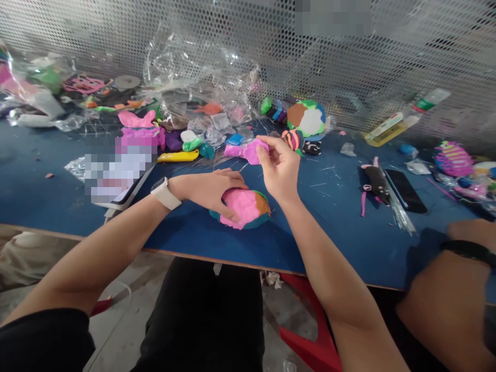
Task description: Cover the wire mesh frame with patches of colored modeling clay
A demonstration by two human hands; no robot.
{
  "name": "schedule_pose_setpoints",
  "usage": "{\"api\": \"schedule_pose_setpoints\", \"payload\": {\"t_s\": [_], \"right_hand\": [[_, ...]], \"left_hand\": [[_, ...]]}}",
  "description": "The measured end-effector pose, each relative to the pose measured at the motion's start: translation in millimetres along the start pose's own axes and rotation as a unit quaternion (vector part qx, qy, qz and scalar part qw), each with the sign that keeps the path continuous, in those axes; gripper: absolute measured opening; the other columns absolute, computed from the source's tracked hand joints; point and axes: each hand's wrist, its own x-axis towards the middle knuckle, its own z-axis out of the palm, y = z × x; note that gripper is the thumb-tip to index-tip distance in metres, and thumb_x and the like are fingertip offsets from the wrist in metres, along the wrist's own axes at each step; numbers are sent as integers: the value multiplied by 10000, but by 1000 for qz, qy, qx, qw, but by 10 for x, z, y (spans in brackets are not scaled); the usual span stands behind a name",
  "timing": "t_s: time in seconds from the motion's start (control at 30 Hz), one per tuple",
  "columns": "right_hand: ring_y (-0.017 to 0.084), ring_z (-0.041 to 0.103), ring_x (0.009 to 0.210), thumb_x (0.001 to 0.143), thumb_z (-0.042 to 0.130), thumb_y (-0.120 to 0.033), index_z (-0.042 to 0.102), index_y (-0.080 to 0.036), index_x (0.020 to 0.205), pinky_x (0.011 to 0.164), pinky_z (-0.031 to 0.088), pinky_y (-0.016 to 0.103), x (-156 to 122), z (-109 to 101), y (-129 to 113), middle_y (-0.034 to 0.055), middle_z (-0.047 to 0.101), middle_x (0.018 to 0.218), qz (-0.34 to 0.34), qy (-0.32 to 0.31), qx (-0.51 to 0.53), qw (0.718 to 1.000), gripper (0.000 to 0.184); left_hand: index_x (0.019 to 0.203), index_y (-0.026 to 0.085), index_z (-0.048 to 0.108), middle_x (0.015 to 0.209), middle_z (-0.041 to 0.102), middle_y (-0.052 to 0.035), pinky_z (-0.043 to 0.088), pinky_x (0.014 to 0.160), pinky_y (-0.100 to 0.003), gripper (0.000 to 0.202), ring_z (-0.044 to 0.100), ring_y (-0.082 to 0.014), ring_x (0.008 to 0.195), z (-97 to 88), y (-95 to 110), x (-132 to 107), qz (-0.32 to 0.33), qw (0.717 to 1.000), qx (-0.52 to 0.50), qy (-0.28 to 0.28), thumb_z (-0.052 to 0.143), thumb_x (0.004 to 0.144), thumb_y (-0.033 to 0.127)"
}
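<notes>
Clay disc [246, 205]: L hand [212, 190] rests on it, fingers half-open; R hand [282, 168] pinches pink lump [252, 154] w/ fingertips. Prob. best keep L light, avoid dents.

Dark phone [406, 192] at right, tilted clear bottle [406, 119] beyond it, perforated grey screen [271, 31] behind both.

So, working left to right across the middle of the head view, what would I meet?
Lit phone, white watch, left hand on the pink-topped clay piece, right hand pinching a pink clay lump, dark clay figure, black phone, striped clay piece.
</notes>
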Motion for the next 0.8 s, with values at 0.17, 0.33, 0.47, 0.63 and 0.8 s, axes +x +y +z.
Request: {"api": "schedule_pose_setpoints", "payload": {"t_s": [0.17,0.33,0.47,0.63,0.8], "right_hand": [[287,849,1077,1040,720,-764,824,-309,1233,906,762,462,24,6,127,71,856,1219,24,10,28,999,505],[306,853,1098,1046,726,-739,799,-332,1259,849,780,494,80,-68,316,65,816,1232,32,31,54,998,465],[329,839,1201,1022,758,-732,791,-348,1262,892,781,525,117,-104,421,61,799,1249,48,60,76,994,454],[330,848,1174,979,812,-725,785,-331,1229,878,783,513,129,-96,465,64,816,1219,108,54,105,987,467],[312,852,1144,980,806,-734,777,-327,1225,859,779,479,125,-90,436,67,822,1250,118,48,100,987,476]], "left_hand": [[1575,219,660,1576,699,-174,515,1214,-493,975,667,-430,1436,30,102,-2,-7,1000,-15,-17,952,746,642],[1675,233,547,1675,653,-173,538,1136,-398,984,703,-358,1430,23,41,21,4,994,-105,25,905,847,625],[1533,192,681,1535,745,-154,535,1081,-374,774,735,-326,1332,-22,74,40,9,987,-159,24,872,901,596],[1297,187,774,1260,805,-99,526,907,-348,600,721,-260,1056,-88,163,38,16,977,-211,7,909,865,580],[1080,189,796,1046,782,-54,484,804,-325,462,658,-210,901,-102,238,41,15,964,-267,0,906,871,586]]}}
